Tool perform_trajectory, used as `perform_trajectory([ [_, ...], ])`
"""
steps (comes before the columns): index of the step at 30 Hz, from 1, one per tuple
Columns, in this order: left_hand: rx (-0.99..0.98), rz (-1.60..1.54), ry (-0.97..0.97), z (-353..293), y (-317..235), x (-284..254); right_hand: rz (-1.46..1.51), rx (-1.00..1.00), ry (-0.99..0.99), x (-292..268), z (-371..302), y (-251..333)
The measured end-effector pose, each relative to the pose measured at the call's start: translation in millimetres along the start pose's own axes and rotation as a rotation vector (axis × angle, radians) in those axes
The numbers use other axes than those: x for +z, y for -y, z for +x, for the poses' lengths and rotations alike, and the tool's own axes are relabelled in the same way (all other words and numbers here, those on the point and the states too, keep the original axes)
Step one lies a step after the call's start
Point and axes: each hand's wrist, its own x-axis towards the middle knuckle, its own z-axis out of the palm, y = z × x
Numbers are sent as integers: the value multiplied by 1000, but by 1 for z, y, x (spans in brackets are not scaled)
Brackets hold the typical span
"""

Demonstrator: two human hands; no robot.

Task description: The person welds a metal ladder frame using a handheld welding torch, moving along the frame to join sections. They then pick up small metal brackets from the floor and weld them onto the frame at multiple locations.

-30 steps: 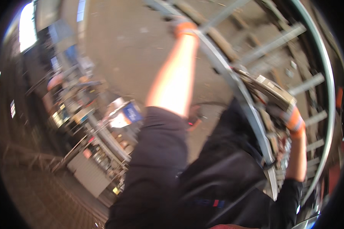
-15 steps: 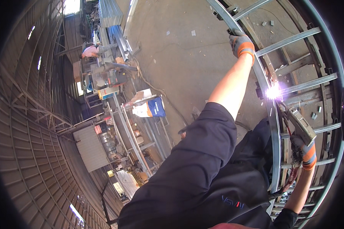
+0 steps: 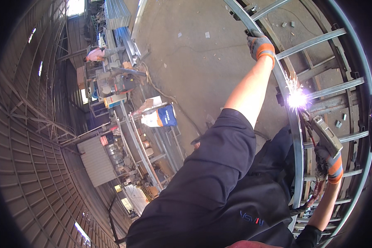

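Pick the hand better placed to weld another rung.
Probably the right hand: it grips the torch, whose tip points at the sparks on the rail. The left hand is farther up, at that rail, away from the torch.

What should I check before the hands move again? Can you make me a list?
1. Left hand gloved: ok, and it's at the metal rail.
2. Right hand holding the welding tool: ok.
3. Bright sparking light off: not ok, it's glowing at the rail.
4. Left forearm covered: not ok, bare between glove and sleeve.
5. Joint finished: cannot tell, glare hides it.
6. Eyes protected: cannot tell, out of view.
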Motion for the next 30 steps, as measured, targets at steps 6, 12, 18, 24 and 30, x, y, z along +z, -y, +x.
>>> perform_trajectory([
  [6,-14,38,-4,0,-1,2,-10,-7,-13,0,-4,-1],
  [12,14,29,-2,5,3,6,4,41,25,1,-10,8],
  [18,-63,32,20,17,11,17,27,88,-11,15,-29,27],
  [24,-47,58,79,29,29,13,-9,-99,-162,43,-44,29],
  [30,-5,-126,174,37,50,26,-21,-98,-347,99,-42,99],
])
